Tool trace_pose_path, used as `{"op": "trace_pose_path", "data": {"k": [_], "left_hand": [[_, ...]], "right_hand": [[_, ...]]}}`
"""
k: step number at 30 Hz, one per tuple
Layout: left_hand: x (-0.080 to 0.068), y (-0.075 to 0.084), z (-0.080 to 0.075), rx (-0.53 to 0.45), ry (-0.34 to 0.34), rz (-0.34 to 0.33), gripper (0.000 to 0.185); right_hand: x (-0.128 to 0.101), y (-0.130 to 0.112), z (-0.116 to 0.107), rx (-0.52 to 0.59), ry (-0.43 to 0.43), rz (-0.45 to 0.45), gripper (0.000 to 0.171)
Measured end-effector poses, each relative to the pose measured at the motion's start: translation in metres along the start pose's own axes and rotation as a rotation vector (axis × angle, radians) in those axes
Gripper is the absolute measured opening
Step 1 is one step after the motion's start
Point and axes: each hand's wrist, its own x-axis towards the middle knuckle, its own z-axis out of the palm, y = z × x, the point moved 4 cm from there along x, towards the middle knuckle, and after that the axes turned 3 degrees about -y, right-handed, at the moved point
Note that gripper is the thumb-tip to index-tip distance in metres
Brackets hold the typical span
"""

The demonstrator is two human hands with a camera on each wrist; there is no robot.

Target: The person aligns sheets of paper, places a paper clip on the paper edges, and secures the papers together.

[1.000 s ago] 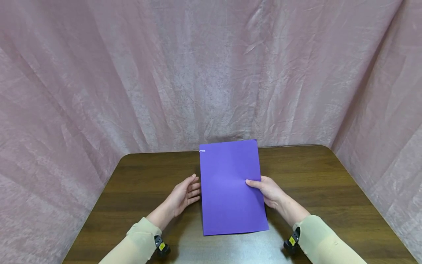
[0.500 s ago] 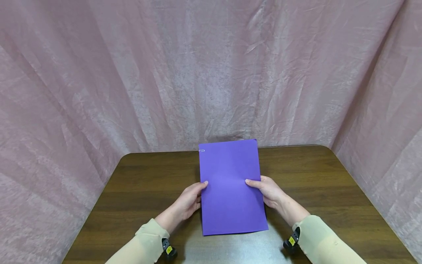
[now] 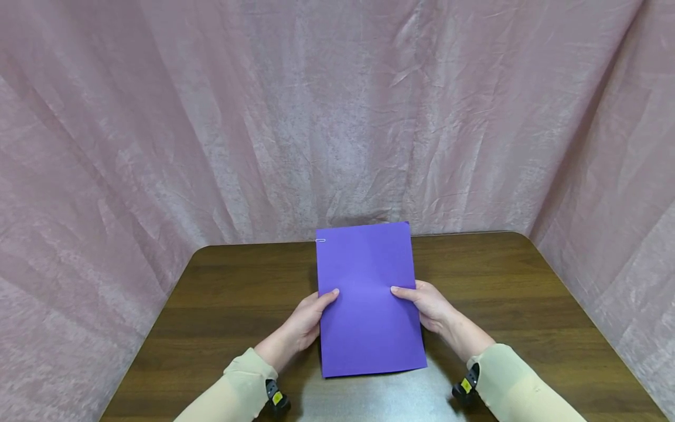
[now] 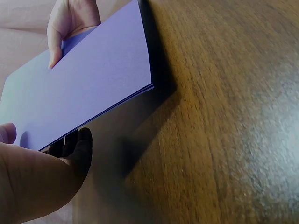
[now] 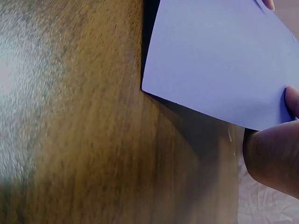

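A stack of purple paper sheets is held up off the wooden table, tilted toward me, with a small paper clip at its top left corner. My left hand grips the left edge, thumb on the front face. On the right edge my right hand grips it the same way. The left wrist view shows the purple paper from below, with fingers under it and the right hand across. Purple paper and my right thumb fill the right wrist view.
Pink crumpled cloth hangs behind and on both sides of the table. The table's far edge meets the cloth. A bright glare patch lies on the table near me.
My left hand moved right from beside the paper and took hold of its left edge, thumb on the front. The paper shifted slightly left. The right hand kept its hold.
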Motion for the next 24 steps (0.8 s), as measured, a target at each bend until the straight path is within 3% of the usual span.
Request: {"op": "trace_pose_path", "data": {"k": [9,24], "left_hand": [[0.0,0.0,0.005,0.002,0.041,-0.021,0.04],[0.0,0.005,0.013,0.024,0.02,-0.015,0.047]], "right_hand": [[-0.001,-0.001,0.004,-0.002,-0.009,-0.005,0.007],[-0.003,-0.005,0.008,0.001,0.029,-0.014,0.008]]}}
